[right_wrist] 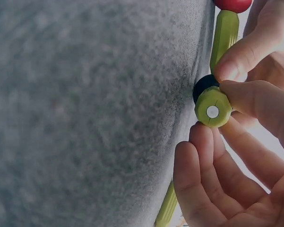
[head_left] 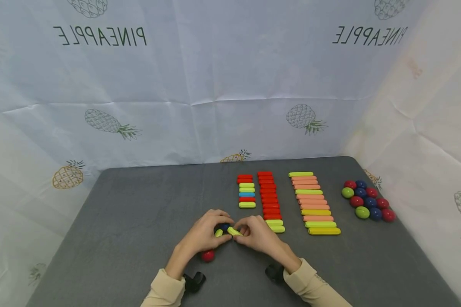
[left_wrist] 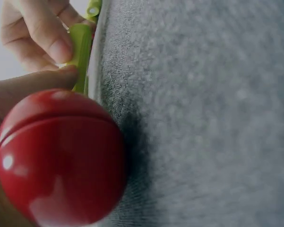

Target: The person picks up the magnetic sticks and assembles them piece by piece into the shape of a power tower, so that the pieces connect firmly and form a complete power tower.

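A dark blue ball [head_left: 223, 227] joins two yellow-green rods, with a red ball [head_left: 208, 256] at the left rod's other end. My left hand [head_left: 204, 232] grips this piece around the blue ball, its thumb lying along the left rod [right_wrist: 224, 38]. Between thumb and fingers, my right hand [head_left: 258, 233] pinches the right rod [head_left: 234, 231], whose round end [right_wrist: 212, 112] with a pale centre faces the right wrist camera. In that view the blue ball is mostly hidden behind this end. The red ball looms large in the left wrist view, close over the grey surface.
Beyond my hands lie a short row of mixed rods [head_left: 247, 194], a row of mostly red rods [head_left: 269, 200] and a longer row of pink and yellow rods [head_left: 310, 197]. Coloured balls [head_left: 370, 203] sit grouped at right on the grey table [head_left: 138, 213]. White cloth [head_left: 199, 76] hangs behind.
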`<state>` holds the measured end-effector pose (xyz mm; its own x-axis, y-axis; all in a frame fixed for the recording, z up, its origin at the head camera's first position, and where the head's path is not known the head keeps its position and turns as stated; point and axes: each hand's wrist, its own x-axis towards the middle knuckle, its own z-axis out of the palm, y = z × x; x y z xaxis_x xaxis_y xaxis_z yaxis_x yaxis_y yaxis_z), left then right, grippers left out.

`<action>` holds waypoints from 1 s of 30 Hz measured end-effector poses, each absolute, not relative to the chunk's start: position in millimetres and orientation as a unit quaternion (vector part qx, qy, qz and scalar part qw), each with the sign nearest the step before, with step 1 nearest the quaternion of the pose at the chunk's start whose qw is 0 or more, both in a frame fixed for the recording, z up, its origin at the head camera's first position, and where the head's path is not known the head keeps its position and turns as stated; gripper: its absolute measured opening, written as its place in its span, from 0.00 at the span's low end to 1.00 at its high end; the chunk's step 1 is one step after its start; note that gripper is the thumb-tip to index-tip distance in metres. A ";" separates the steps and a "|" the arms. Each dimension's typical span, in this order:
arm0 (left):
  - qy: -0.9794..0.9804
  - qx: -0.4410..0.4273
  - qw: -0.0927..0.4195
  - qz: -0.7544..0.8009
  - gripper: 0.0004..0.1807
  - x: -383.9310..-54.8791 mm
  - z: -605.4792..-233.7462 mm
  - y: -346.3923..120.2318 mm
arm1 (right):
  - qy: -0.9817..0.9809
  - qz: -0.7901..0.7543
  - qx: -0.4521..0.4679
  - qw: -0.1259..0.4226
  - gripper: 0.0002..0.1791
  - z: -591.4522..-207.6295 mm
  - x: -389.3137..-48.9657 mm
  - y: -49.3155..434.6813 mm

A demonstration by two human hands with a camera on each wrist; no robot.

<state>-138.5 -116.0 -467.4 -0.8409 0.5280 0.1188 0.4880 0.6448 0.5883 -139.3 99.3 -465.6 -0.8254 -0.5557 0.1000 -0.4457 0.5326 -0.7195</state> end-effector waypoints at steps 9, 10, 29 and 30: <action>0.922 0.274 0.001 0.273 0.08 -135.7 -465.6 -115.9 | 0.889 -0.381 -0.253 0.004 0.09 -443.2 -139.4 141.3; 0.925 0.263 0.001 0.273 0.08 -135.4 -465.6 -116.8 | 0.895 -0.377 -0.240 -0.019 0.09 -439.5 -139.9 153.5; 0.916 0.201 0.111 0.328 0.15 -128.5 -462.5 -129.0 | 0.976 -0.181 0.030 -0.115 0.23 -443.0 -163.4 372.7; 0.915 0.202 0.114 0.330 0.15 -128.5 -462.3 -129.2 | 0.977 -0.185 0.036 -0.100 0.23 -443.2 -163.3 375.6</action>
